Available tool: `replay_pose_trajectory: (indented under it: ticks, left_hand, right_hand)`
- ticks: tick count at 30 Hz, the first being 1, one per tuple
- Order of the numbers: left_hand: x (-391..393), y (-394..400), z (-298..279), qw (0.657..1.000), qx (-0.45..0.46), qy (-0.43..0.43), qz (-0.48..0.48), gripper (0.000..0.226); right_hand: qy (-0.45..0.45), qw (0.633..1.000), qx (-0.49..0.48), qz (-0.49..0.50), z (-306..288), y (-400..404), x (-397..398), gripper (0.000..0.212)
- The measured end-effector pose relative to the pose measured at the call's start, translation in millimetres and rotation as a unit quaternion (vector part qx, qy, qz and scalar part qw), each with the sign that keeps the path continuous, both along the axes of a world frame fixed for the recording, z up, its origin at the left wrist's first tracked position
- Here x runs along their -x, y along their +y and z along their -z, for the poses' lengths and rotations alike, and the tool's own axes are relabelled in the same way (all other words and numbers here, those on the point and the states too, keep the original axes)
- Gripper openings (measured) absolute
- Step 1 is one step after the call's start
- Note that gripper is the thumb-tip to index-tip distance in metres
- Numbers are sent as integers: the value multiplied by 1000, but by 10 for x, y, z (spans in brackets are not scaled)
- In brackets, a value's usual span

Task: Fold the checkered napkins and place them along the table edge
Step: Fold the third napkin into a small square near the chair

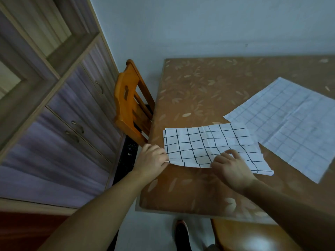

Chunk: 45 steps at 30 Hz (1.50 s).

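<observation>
Room: pale wall [181,24] behind; brown leaf-patterned worktop [190,91] filling the right half.

Cabinet [59,105]: wood-grain unit with drawers and curved metal handles, far left.

Chair [130,105]: orange wood, back against the worktop's left edge.

Left hand [151,160]: at the left edge of the worktop, fingers closed in a pinch on the near-left corner of the folded napkin.

Folded napkin [204,144]: white with bold black grid, doubled over, lying flat near the worktop's left edge, long side roughly parallel to the near edge. A lower layer juts out at its right end.

Right hand [233,169]: fingers bent and pressed down on the napkin's near edge, towards its right end; whether it grips the cloth or only presses it cannot be told.

Open napkin [293,124]: unfolded, faint grid side up, spread towards the worktop's right side, its near-left border just overlapped by the folded napkin.

Second chair [253,238]: orange seat below the worktop's near edge.

Shoe [181,230]: dark, on the pale floor below the near edge.
</observation>
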<state>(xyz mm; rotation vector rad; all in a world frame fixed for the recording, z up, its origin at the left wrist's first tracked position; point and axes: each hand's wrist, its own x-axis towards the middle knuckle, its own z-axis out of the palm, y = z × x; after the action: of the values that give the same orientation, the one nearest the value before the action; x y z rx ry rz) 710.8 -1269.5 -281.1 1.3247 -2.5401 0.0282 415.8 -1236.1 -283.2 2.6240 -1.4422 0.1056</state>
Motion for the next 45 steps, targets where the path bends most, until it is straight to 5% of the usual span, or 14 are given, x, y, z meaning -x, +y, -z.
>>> replay_pose_trajectory:
  ticks: [4, 8, 20, 30, 39, 45]
  left_hand:
    - [115, 148, 44, 998, -42, -20, 41, 33]
    - [231, 245, 172, 996, -29, -12, 81, 12]
    - [208, 289, 241, 994, -91, -58, 13, 38]
    - [495, 291, 352, 994, -72, -42, 73, 5]
    - [377, 246, 429, 995, -56, -32, 80, 28]
    - [522, 191, 373, 984, -176, -23, 13, 52]
  right_hand:
    - [-15, 1000, -3, -11, 48, 84, -27, 21]
    - [-26, 999, -17, -24, 146, 209, -63, 26]
    - [69, 989, -86, 96, 320, 349, -112, 19]
    - [20, 996, -57, 63, 325, 332, -173, 31]
    - [-43, 998, -47, 26, 413, 364, -51, 20]
    - [-115, 968, -121, 185, 391, 303, 18, 63]
